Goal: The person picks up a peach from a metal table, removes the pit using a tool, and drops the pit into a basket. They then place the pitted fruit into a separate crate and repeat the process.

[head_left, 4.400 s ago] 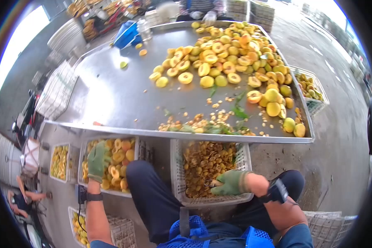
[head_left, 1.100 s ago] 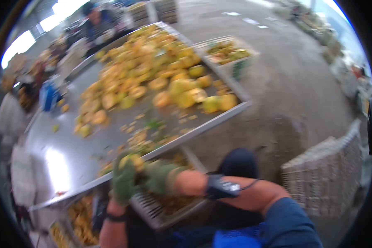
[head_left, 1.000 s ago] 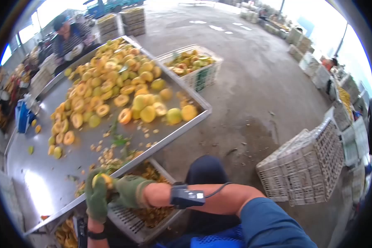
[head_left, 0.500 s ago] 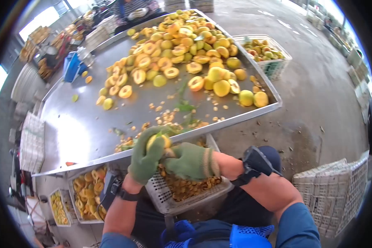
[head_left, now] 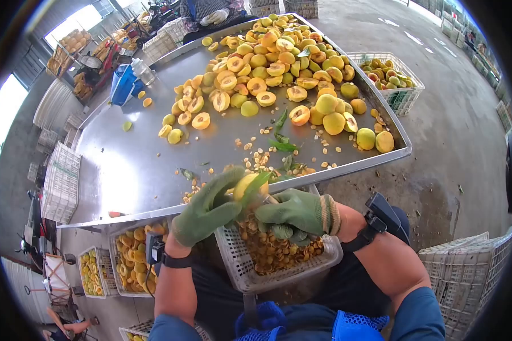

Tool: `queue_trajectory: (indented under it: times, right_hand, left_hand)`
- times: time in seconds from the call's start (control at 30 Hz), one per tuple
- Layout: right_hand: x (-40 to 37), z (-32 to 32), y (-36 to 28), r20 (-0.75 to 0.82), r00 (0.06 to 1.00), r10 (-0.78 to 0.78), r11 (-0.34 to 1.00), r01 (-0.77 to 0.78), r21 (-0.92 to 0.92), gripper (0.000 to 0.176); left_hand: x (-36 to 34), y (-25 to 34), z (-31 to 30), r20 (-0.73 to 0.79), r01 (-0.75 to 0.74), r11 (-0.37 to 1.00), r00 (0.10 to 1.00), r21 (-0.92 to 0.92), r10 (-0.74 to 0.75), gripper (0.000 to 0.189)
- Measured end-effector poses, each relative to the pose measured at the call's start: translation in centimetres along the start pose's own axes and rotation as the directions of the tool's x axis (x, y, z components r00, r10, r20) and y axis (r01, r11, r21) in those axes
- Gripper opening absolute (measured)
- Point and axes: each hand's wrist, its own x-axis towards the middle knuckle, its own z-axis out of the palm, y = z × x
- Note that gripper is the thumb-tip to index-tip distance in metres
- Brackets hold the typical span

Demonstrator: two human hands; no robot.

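Note:
My left hand (head_left: pixel 211 206), in a green knitted glove, curls around a yellow peach (head_left: pixel 249 186) with a green leaf (head_left: pixel 256 188) lying across it. My right hand (head_left: pixel 293 211), gloved alike, is closed beside the fruit. A short shiny metal piece (head_left: pixel 271 199) shows between its fingers and the peach; it looks like the end of a small hand tool, most of it hidden in the glove. Below both hands a white crate (head_left: pixel 237 277) between my knees holds many brown pits and scraps (head_left: pixel 279 256).
A metal table (head_left: pixel 131 176) carries a heap of whole and halved peaches (head_left: pixel 267 62), leaves and loose pits. Crates of fruit stand at its far right (head_left: pixel 420 91) and lower left (head_left: pixel 112 267). Stacked crates (head_left: pixel 466 278) sit to my right. A person's gloved hand (head_left: pixel 215 17) rests beyond the table.
My view has shifted, so the table sits lower and further right. The left hand's fingers have loosened around the peach, and the leaf on it shows more.

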Motion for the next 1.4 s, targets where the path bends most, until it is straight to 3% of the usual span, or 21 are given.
queue_trajectory:
  times: [0.03,0.07,0.17,0.27,0.47,0.53,0.63,0.77,0.87,1.03,1.13,1.23,1.4]
  right_hand:
    - [0.0,0.0,0.0,0.003,1.0,-0.018,0.999,0.018,-0.029,0.028]
    - [0.0,0.1,0.0,-0.014,1.0,-0.013,0.999,0.012,-0.05,0.029]
    - [0.0,0.7,-0.4,-0.048,0.999,0.012,0.995,-0.016,-0.1,0.029]
    - [0.2,1.2,-0.8,-0.033,0.998,0.045,0.993,-0.049,-0.108,0.031]
    - [0.3,1.0,0.5,0.067,0.997,0.047,0.999,-0.047,0.002,0.033]
    - [0.2,1.0,0.7,0.102,0.995,-0.01,0.999,0.014,-0.036,0.034]
    - [-0.5,1.2,0.1,0.033,0.996,0.08,0.987,-0.075,-0.141,0.035]
    - [-1.2,0.6,0.4,0.102,0.992,0.068,0.995,-0.06,-0.075,0.034]
    - [-1.5,0.2,0.6,0.143,0.985,0.1,0.994,-0.105,0.026,0.033]
    - [-1.6,0.2,1.4,0.241,0.969,0.061,0.987,-0.095,0.131,0.032]
    - [-2.1,1.4,0.6,0.108,0.992,0.071,0.997,-0.074,0.019,0.032]
    - [-0.9,2.0,1.7,0.057,0.998,-0.001,0.998,-0.002,0.056,0.032]
    - [-1.5,2.0,1.3,0.093,0.996,-0.014,0.999,0.009,0.051,0.033]
  left_hand:
    - [-0.4,0.2,-0.5,0.037,0.089,0.995,0.996,-0.049,-0.087,0.065]
    - [-0.3,-0.7,-1.3,0.085,0.035,0.999,0.996,0.038,-0.038,0.066]
    - [-0.3,-1.0,-0.4,-0.06,-0.152,0.957,0.988,-0.249,0.141,0.067]
    - [0.9,-2.8,1.5,-0.122,-0.312,0.948,0.945,-0.054,0.304,0.062]
    - [1.6,-4.2,3.7,-0.211,-0.212,0.973,0.959,-0.088,0.19,0.049]
    - [1.5,-3.6,3.6,-0.169,-0.184,0.98,0.971,-0.074,0.17,0.047]
    - [1.4,-3.1,3.5,-0.117,-0.158,0.986,0.981,-0.048,0.152,0.045]
    - [1.6,-2.2,3.2,-0.032,-0.2,0.975,0.978,0.101,0.204,0.047]
    - [1.8,-2.0,3.7,-0.055,-0.207,0.977,0.976,0.05,0.21,0.049]
    - [1.2,-2.9,4.8,-0.166,-0.29,0.942,0.934,0.169,0.317,0.051]
    - [1.1,-3.4,5.5,-0.25,-0.297,0.95,0.917,0.097,0.312,0.052]
    - [1.1,-3.9,6.1,-0.338,-0.318,0.948,0.89,0.026,0.307,0.052]
    - [1.0,-4.5,6.8,-0.41,-0.347,0.934,0.843,0.079,0.348,0.052]
